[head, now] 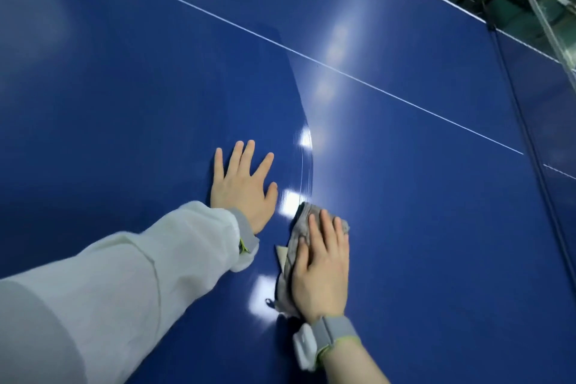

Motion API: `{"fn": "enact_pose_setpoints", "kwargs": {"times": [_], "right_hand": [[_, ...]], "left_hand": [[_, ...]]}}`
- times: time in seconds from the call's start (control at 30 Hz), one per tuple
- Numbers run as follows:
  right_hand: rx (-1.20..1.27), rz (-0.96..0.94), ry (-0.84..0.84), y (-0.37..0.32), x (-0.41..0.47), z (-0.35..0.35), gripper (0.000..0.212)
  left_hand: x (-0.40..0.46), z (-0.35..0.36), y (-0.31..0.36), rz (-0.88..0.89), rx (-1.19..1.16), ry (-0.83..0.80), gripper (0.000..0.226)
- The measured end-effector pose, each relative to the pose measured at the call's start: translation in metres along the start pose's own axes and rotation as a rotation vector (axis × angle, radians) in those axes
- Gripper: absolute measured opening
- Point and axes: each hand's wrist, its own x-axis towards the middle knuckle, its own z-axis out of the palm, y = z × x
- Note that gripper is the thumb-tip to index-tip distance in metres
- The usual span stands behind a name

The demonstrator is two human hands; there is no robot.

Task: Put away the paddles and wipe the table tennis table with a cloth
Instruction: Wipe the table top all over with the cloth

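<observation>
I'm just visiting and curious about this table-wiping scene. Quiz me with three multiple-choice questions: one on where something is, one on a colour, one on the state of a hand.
1. Where is the cloth?
A. Under the right hand
B. Under the left hand
C. Draped over the net

2. What colour is the table top?
A. Green
B. Blue
C. Red

3. How does the left hand lie?
A. Curled in a fist
B. Pinching a paddle
C. Flat on the table, fingers spread

Answers:
1. A: the right hand presses with straight fingers on the grey cloth, which shows at its fingertips and along its left edge.
2. B: the surface is deep blue, crossed by a thin white line.
3. C: the palm rests on the surface with all the fingers straight and apart, holding nothing.
</observation>
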Motion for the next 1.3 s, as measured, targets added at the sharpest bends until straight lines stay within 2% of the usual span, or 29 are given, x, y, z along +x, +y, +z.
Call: {"fn": "enact_pose_setpoints", "kwargs": {"times": [0.23, 0.37, 0.57, 0.67, 0.87, 1.07, 1.2, 1.23, 1.3], "right_hand": [[0.013, -0.267, -0.103, 0.015, 0.227, 0.021, 0.053], [-0.004, -0.351, -0.187, -0.003, 0.343, 0.051, 0.049], [-0.024, -0.425, -0.201, -0.047, 0.458, 0.079, 0.047], [-0.041, -0.43, -0.206, -0.048, 0.479, 0.086, 0.046], [0.025, -0.349, -0.16, -0.013, 0.427, 0.061, 0.045], [0.078, -0.205, -0.117, 0.044, 0.277, 0.018, 0.052], [0.055, -0.181, -0.083, 0.056, 0.128, -0.01, 0.05], [0.03, -0.169, -0.049, 0.051, 0.061, -0.027, 0.049], [0.041, -0.117, -0.056, 0.047, 0.0, -0.029, 0.048]], "left_hand": [[0.071, 0.011, 0.038, -0.255, -0.017, 0.04, 0.064], [0.083, 0.026, 0.042, -0.273, 0.033, 0.092, 0.068], [0.08, 0.031, 0.041, -0.283, 0.07, 0.142, 0.065], [0.082, 0.031, 0.04, -0.298, 0.046, 0.138, 0.065], [0.077, 0.031, 0.041, -0.314, 0.026, 0.129, 0.066], [0.075, 0.02, 0.033, -0.246, 0.002, 0.006, 0.077], [0.055, 0.011, 0.017, -0.052, -0.004, -0.082, 0.064], [0.013, 0.004, 0.011, 0.033, 0.019, -0.094, 0.062], [-0.014, 0.006, 0.002, 0.144, 0.108, -0.122, 0.061]]}}
